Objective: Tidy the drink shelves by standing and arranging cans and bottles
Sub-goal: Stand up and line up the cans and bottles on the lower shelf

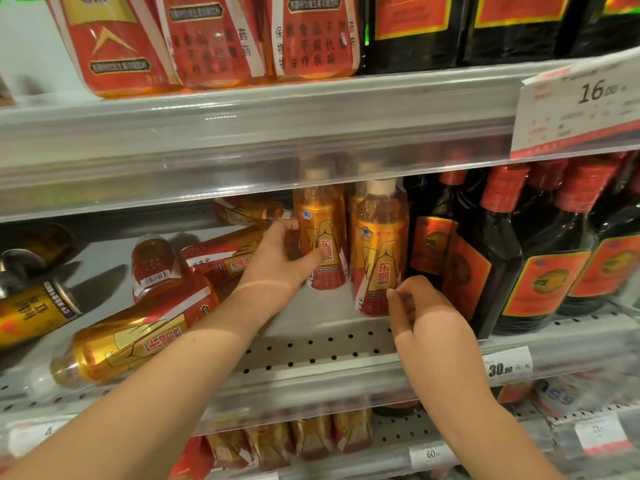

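Two gold-and-red drink bottles stand upright on the middle shelf [311, 344]. My left hand [280, 258] grips the left upright bottle [320, 230] with thumb and fingers round its body. My right hand [420, 306] sits at the base of the right upright bottle [379, 244], fingers curled and thumb touching its lower label; a firm hold is not plain. Several matching bottles lie on their sides to the left, the nearest one [117, 341] pointing its cap towards the shelf's front edge. A gold can [31, 313] lies toppled at far left.
Dark bottles with red labels [519, 258] stand tightly packed right of the upright pair. The shelf above carries red-labelled bottles [214, 39] and a price card [581, 102]. A clear rail runs along each shelf front. More bottles fill the shelf below.
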Available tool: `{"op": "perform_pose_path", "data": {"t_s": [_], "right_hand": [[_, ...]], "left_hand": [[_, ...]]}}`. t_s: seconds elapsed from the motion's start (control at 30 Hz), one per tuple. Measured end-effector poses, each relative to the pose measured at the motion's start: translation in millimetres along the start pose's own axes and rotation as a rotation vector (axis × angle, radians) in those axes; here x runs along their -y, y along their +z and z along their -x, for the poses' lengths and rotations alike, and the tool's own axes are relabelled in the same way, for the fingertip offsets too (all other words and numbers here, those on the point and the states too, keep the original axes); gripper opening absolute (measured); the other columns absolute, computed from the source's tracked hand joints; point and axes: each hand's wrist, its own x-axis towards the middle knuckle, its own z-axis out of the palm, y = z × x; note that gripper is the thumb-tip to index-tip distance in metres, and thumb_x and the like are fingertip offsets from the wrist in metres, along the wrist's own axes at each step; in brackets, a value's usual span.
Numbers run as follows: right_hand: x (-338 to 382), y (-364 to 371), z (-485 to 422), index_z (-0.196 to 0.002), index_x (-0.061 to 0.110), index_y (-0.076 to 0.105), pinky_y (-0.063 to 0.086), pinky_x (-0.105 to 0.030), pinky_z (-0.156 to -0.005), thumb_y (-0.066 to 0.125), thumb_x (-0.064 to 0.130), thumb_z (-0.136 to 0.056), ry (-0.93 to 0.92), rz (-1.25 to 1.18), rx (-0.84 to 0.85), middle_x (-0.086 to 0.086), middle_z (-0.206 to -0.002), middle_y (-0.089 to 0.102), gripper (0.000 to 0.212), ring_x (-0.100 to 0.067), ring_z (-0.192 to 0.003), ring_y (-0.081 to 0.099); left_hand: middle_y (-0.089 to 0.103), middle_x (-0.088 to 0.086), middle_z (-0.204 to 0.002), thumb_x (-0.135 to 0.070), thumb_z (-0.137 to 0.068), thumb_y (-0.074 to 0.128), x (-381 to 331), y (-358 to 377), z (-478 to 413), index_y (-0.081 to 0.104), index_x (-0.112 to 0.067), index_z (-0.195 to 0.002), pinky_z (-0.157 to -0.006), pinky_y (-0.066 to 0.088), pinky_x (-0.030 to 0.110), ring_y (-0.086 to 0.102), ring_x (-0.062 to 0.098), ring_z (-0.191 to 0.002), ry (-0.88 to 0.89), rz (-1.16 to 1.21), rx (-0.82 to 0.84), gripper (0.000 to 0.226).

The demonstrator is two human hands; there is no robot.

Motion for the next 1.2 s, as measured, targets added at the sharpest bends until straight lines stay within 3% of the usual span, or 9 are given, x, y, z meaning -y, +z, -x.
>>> {"op": "perform_pose_path", "data": {"t_s": [0.17,0.27,0.4,0.5,0.63,0.77,0.9,1.0,1.2], "right_hand": [[-1.9,-3.5,4.3,-0.092,0.025,0.052,0.039,-0.027,-0.053,0.050,0.033,-0.100,-0.042,-0.036,0.002,0.008,-0.074,0.054,0.012,-0.013,-0.064,0.053],[6.6,-5.8,18.1,-0.087,0.039,0.047,0.045,-0.029,-0.053,0.051,0.041,-0.098,-0.071,-0.075,0.062,0.016,-0.072,0.055,0.011,-0.003,-0.066,0.054],[50.3,-0.5,35.1,-0.080,0.040,0.047,0.042,-0.023,-0.053,0.049,0.045,-0.096,-0.218,-0.144,0.110,0.017,-0.071,0.052,0.017,-0.001,-0.077,0.054],[89.2,13.8,35.9,-0.100,0.042,0.052,0.043,-0.021,-0.059,0.038,0.054,-0.094,-0.237,-0.190,0.185,0.023,-0.082,0.055,0.020,0.004,-0.084,0.054],[124.3,43.0,31.2,-0.126,0.047,0.043,0.057,-0.039,-0.069,0.046,0.045,-0.095,-0.208,-0.186,0.283,0.004,-0.101,0.067,0.032,-0.010,-0.084,0.064],[151.0,78.4,33.8,-0.139,0.058,0.022,0.047,-0.026,-0.091,0.058,0.032,-0.093,-0.166,-0.088,0.343,0.013,-0.140,0.029,0.064,-0.012,-0.126,0.042],[169.4,102.5,29.1,-0.142,0.067,0.000,0.034,-0.041,-0.113,0.065,0.030,-0.090,-0.141,0.003,0.496,0.030,-0.148,0.004,0.091,-0.016,-0.149,0.013],[173.1,106.1,23.2,-0.147,0.061,0.001,0.026,-0.039,-0.116,0.067,0.043,-0.088,-0.196,0.069,0.515,0.033,-0.154,-0.004,0.091,-0.009,-0.147,0.004],[154.7,95.0,15.8,-0.150,0.051,0.020,0.029,-0.033,-0.112,0.064,0.067,-0.081,-0.163,0.105,0.392,0.008,-0.156,0.028,0.083,-0.018,-0.142,0.025]], "left_hand": [[0.053,-0.032,-0.101,-0.042,-0.089,0.075,0.9,7.8,33.9,0.044,-0.043,-0.129,-0.097,0.047,0.030,0.058,0.001,-0.100,-0.089,-0.090,-0.020,0.051],[0.056,-0.025,-0.115,-0.048,-0.089,0.072,6.7,-0.3,66.9,0.047,-0.045,-0.130,-0.091,0.045,0.026,0.057,0.006,-0.110,-0.073,-0.253,-0.034,0.048],[0.059,-0.012,-0.128,-0.039,-0.095,0.065,16.0,-56.4,100.2,0.057,-0.033,-0.133,-0.101,0.042,0.025,0.052,0.008,-0.118,0.241,-0.610,-0.063,0.040],[0.064,0.002,-0.119,-0.036,-0.094,0.066,19.4,-113.2,104.9,0.065,-0.021,-0.126,-0.097,0.048,0.039,0.057,0.025,-0.111,0.351,-0.829,-0.157,0.036],[0.060,0.009,-0.128,-0.073,-0.089,0.049,34.7,-175.5,107.4,0.056,-0.021,-0.132,-0.100,0.047,0.044,0.055,0.031,-0.116,0.123,-1.050,-0.122,0.069],[0.055,-0.005,-0.138,-0.104,-0.065,0.015,69.3,-216.4,113.2,0.029,-0.039,-0.142,-0.090,0.053,0.032,0.060,0.017,-0.111,-0.058,-1.142,0.113,0.102],[0.051,-0.033,-0.097,-0.097,-0.060,0.041,90.0,-235.5,102.1,0.025,-0.063,-0.125,-0.064,0.042,0.007,0.053,-0.012,-0.081,-0.055,-0.888,0.340,0.075],[0.059,-0.041,-0.101,-0.079,-0.062,0.072,96.4,-241.4,93.3,0.038,-0.068,-0.118,-0.082,0.047,0.006,0.059,-0.018,-0.094,-0.081,-0.580,0.352,0.067],[0.064,-0.030,-0.114,-0.068,-0.053,0.083,86.7,-232.5,74.7,0.039,-0.064,-0.131,-0.087,0.049,0.017,0.066,-0.003,-0.101,0.000,-0.193,0.139,0.090]]}}
